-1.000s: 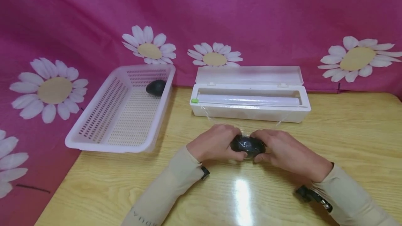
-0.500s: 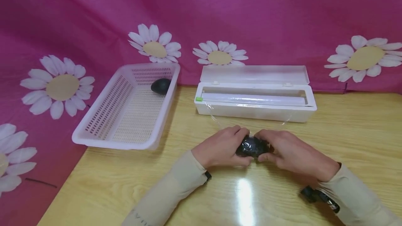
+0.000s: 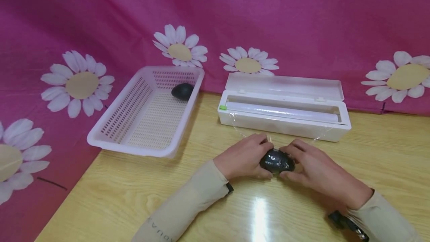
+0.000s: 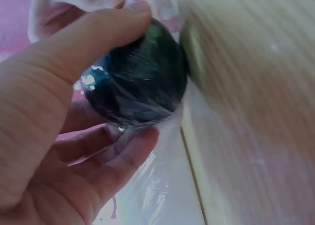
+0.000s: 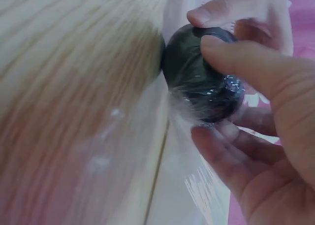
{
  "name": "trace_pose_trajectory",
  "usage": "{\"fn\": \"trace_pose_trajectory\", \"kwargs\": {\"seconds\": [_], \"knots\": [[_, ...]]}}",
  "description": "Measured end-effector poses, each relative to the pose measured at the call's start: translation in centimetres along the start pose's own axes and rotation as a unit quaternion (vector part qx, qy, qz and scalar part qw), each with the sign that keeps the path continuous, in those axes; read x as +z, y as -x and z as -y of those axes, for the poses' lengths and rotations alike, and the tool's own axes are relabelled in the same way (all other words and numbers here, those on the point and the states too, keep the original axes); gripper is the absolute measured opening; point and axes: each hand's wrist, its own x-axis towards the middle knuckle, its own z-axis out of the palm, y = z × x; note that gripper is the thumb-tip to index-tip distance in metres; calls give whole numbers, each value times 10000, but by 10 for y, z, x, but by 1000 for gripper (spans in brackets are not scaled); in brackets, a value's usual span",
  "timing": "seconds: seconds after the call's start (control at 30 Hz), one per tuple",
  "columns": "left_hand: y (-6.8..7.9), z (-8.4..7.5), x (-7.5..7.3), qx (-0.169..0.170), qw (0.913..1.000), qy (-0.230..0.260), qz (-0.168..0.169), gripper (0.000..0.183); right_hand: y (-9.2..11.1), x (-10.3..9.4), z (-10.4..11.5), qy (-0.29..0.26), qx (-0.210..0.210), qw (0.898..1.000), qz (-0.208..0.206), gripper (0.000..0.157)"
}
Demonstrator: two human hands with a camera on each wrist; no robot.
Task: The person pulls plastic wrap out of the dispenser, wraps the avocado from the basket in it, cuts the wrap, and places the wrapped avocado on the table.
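Observation:
A dark avocado (image 3: 276, 161) wrapped in clear cling film rests on the table between both hands. My left hand (image 3: 243, 156) grips its left end, thumb near me and fingers on the far side. From the other end, my right hand (image 3: 320, 171) holds it the same way. Film clings in wrinkles over the avocado (image 4: 142, 77) in the left wrist view. A sheet of cling film (image 5: 202, 190) stretches from it toward the white dispenser box (image 3: 279, 126). The film roll (image 3: 282, 111) lies inside that box, whose lid is up.
A white plastic basket (image 3: 131, 148) stands at the left with another dark avocado (image 3: 182, 92) against its right wall. The green cutter tab (image 3: 223, 107) sits at the box's left end. A pink flowered cloth (image 3: 302, 18) hangs behind the wooden table (image 3: 188, 212).
The head view has swung left and tilted, so everything sits further right. Both hands keep hold of the wrapped avocado, which has turned slightly and shows more of its top.

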Motion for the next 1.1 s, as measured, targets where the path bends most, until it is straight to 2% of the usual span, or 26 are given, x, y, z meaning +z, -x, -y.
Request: {"fn": "trace_pose_trajectory", "kwargs": {"seconds": [0.07, 0.17, 0.27, 0.33, 0.5, 0.63, 0.73, 0.9, 1.1], "knots": [[-2, 2, -1, -147, 9993, 317, 105, 74, 0, -1, -1, -100, 38, 9999, -8, 60], [-5, 5, -2, -342, 9961, 788, 180, 76, 2, -3, -3, -188, 77, 9998, -63, 53], [-7, 6, -2, -379, 9933, 1081, 177, 68, 4, -4, -5, -171, 109, 9998, -80, 41], [-7, 7, -3, -389, 9920, 1181, 206, 64, 5, -4, -7, -162, 167, 9997, -90, 39], [-6, 9, -4, -446, 9933, 1065, -69, 67, 0, -5, -7, -185, 288, 9993, -147, 40], [-6, 7, -5, -263, 9965, 687, -395, 70, -1, -7, -8, -92, 319, 9993, -178, 46], [-7, 8, -7, -171, 9966, 583, -552, 73, -3, -10, -10, 30, 295, 9994, -201, 52], [-5, 8, -6, -123, 9958, 719, -560, 61, 0, -8, -9, 113, 384, 9991, -124, 54], [-4, 8, -10, -84, 9967, 637, -503, 56, -1, -8, -9, 187, 221, 9994, -193, 57]]}}
